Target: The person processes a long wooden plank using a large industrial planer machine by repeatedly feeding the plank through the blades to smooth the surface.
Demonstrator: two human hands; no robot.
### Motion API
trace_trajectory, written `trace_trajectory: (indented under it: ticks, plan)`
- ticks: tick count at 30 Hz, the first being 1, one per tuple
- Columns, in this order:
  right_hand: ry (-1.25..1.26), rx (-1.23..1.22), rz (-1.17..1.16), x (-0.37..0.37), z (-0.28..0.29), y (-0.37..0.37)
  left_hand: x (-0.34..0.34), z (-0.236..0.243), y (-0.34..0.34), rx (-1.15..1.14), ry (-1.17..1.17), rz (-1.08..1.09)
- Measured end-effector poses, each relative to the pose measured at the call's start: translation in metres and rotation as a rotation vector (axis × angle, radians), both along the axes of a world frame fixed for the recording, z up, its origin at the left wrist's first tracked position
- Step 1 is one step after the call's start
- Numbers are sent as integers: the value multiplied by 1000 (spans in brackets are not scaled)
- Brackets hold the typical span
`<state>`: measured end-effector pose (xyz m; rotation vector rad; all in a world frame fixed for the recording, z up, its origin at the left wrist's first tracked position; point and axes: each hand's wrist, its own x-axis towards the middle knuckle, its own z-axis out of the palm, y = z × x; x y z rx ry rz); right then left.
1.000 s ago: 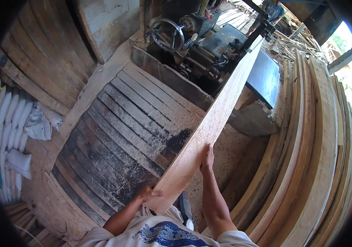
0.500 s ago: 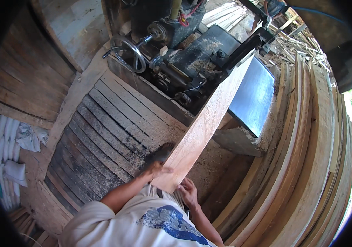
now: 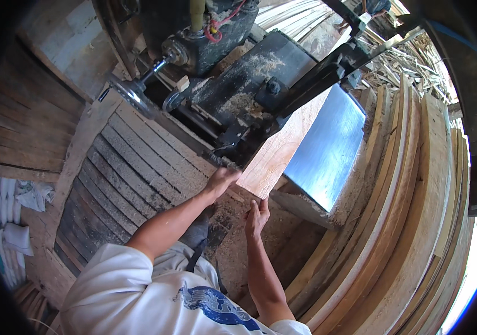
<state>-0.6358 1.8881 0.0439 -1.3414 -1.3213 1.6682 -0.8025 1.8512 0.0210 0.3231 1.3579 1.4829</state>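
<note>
A flat, pale wooden board (image 3: 284,146) runs from my hands away across the smooth metal table (image 3: 327,146) of a dark woodworking machine (image 3: 272,61). Its far part passes beneath the machine's black crossbar (image 3: 311,89). At the near end, my left hand (image 3: 223,182) grips the left corner, close to the machine's lower edge. My right hand (image 3: 257,215) pinches the near right corner, thumb and fingers closed on it. Both arms are stretched forward. The left hand's fingers are partly hidden.
Long planks (image 3: 411,212) are stacked along the right side. A handwheel (image 3: 133,96) sticks out at the machine's left. Slatted boards (image 3: 132,167) covered in sawdust lie at the left, with white sacks (image 3: 18,237) beyond. Another person (image 3: 375,8) is partly visible at the far top.
Both hands have moved forward and away from my body, pushing the board farther under the crossbar. Less of the board shows on the near side. My view has shifted closer to the machine.
</note>
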Motion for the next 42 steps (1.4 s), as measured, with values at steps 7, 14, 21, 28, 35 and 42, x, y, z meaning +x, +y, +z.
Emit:
trace_trajectory:
  ticks: [7, 14, 21, 28, 35, 42]
  plan:
    - [112, -103, 201, -26, -22, 156, 46, -45, -75, -489, 127, -180]
    - [443, -390, -28, 14, -55, 134, 43, -46, -122, -488, 485, -185]
    - [131, -702, -142, 182, -145, -112, 10, -33, -209, -656, 605, -343]
    - [62, -347, -363, 214, -110, -147, 61, -62, -332, -736, 689, -522]
    - [-288, 312, -219, 141, -31, -123, 146, -49, -504, -723, 706, -539]
    - [-567, 263, -48, 122, 18, -183, 153, -71, -649, -592, 505, -277]
